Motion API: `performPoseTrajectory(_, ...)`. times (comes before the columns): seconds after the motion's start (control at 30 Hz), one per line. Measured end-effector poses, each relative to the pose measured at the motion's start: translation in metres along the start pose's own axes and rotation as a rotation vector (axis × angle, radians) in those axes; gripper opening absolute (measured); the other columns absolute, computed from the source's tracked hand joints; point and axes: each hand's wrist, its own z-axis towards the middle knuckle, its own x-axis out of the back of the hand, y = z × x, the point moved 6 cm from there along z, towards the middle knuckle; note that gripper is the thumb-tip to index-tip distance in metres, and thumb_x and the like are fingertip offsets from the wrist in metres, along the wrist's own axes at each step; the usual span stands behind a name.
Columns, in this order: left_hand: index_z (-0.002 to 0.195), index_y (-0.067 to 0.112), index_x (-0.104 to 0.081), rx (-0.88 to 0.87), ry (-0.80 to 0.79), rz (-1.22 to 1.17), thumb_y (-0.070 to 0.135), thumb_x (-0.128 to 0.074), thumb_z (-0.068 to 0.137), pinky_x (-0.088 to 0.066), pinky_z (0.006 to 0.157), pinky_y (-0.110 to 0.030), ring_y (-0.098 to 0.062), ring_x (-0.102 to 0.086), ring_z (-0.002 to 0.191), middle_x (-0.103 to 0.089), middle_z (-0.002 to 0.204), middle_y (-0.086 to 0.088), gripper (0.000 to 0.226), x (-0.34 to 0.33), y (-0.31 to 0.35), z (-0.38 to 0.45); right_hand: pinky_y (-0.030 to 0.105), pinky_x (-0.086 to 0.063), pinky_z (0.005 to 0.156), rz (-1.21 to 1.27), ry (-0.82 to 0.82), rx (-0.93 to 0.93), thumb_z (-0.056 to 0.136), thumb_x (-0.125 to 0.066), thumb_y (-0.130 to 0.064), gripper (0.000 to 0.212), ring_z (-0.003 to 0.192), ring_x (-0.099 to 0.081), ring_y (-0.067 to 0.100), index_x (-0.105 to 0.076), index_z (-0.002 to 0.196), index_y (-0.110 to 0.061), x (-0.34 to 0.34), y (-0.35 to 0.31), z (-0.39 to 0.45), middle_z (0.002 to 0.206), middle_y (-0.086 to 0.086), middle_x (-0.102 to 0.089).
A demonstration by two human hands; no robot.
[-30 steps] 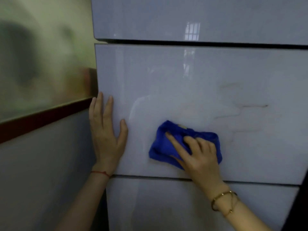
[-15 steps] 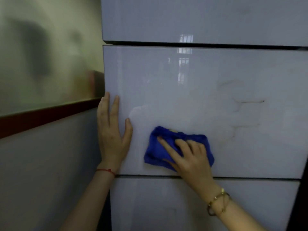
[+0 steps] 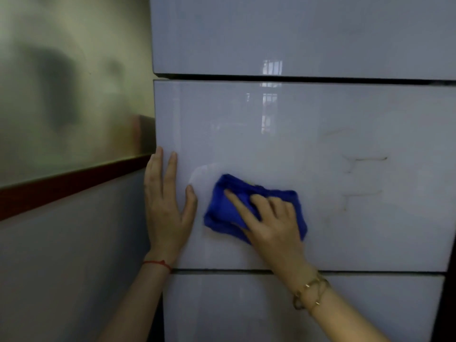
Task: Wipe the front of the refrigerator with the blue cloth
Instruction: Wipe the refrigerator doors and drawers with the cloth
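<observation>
The refrigerator's glossy white front (image 3: 283, 134) fills the view, split by two dark horizontal gaps into three panels. A bunched blue cloth (image 3: 223, 209) lies against the lower left of the middle panel. My right hand (image 3: 270, 222) presses flat on the cloth, fingers spread and pointing up-left, and covers its right half. My left hand (image 3: 166, 206) rests flat and open on the panel's left edge, just left of the cloth and apart from it. Faint dark streaks (image 3: 362, 166) mark the panel to the right of the cloth.
A wall (image 3: 61, 255) meets the refrigerator's left side, with a dark red rail (image 3: 69, 182) and a frosted pane (image 3: 69, 90) above it. A dark strip (image 3: 449, 292) runs down the refrigerator's lower right edge.
My right hand and the cloth slid left along the middle panel, closer to my left hand. My left hand stayed flat on the panel's left edge.
</observation>
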Motion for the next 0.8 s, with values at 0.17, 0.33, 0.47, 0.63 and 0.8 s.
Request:
performPoseTrajectory(0.17, 0.153, 0.007, -0.034, 0.022, 0.006, -0.011, 0.021, -0.048, 0.099, -0.018, 0.128, -0.036, -0.029, -0.022, 0.154, -0.022, 0.164, -0.012, 0.057, 0.002, 0.002, 0.002, 0.039, -0.040, 0.069, -0.084, 0.080, -0.236, 0.102, -0.045, -0.043, 0.041, 0.078, -0.055, 0.031, -0.053, 0.138, -0.025, 0.006, 0.078, 0.065, 0.097, 0.013, -0.061)
performPoseTrajectory(0.33, 0.154, 0.008, -0.032, 0.035, -0.004, -0.009, 0.021, -0.048, 0.099, -0.018, 0.128, -0.036, -0.029, -0.022, 0.154, -0.021, 0.164, -0.011, 0.059, 0.001, 0.002, 0.000, 0.038, -0.041, 0.071, -0.096, 0.120, -0.260, 0.100, -0.046, -0.043, 0.043, 0.085, -0.059, 0.031, -0.053, 0.138, -0.023, -0.002, 0.076, 0.119, 0.105, 0.012, -0.064)
performPoseTrajectory(0.47, 0.153, 0.006, -0.033, 0.000, 0.010, 0.011, 0.022, -0.047, 0.100, -0.019, 0.128, -0.036, -0.030, -0.023, 0.153, -0.022, 0.164, -0.013, 0.057, 0.001, 0.001, 0.001, 0.037, -0.040, 0.064, -0.026, 0.048, -0.013, 0.094, -0.064, -0.037, 0.041, 0.073, -0.056, 0.028, -0.058, 0.133, -0.027, 0.000, 0.025, 0.035, 0.099, 0.008, -0.067)
performPoseTrajectory(0.63, 0.153, 0.006, -0.034, 0.020, 0.010, 0.016, 0.023, -0.046, 0.100, -0.021, 0.127, -0.038, -0.029, -0.023, 0.153, -0.021, 0.164, -0.010, 0.057, 0.001, 0.002, 0.002, 0.040, -0.038, 0.068, -0.070, 0.018, -0.167, 0.100, -0.049, -0.041, 0.041, 0.074, -0.056, 0.032, -0.054, 0.137, -0.025, 0.015, 0.084, 0.007, 0.096, 0.014, -0.060)
performPoseTrajectory(0.8, 0.153, 0.006, -0.033, 0.016, 0.018, 0.059, 0.025, -0.043, 0.101, -0.019, 0.128, -0.038, -0.030, -0.022, 0.154, -0.020, 0.164, -0.010, 0.057, 0.000, 0.005, 0.000, 0.035, -0.032, 0.072, -0.150, 0.128, -0.502, 0.103, -0.044, -0.041, 0.044, 0.085, -0.054, 0.031, -0.048, 0.142, -0.022, 0.009, 0.138, 0.085, 0.103, 0.014, -0.059)
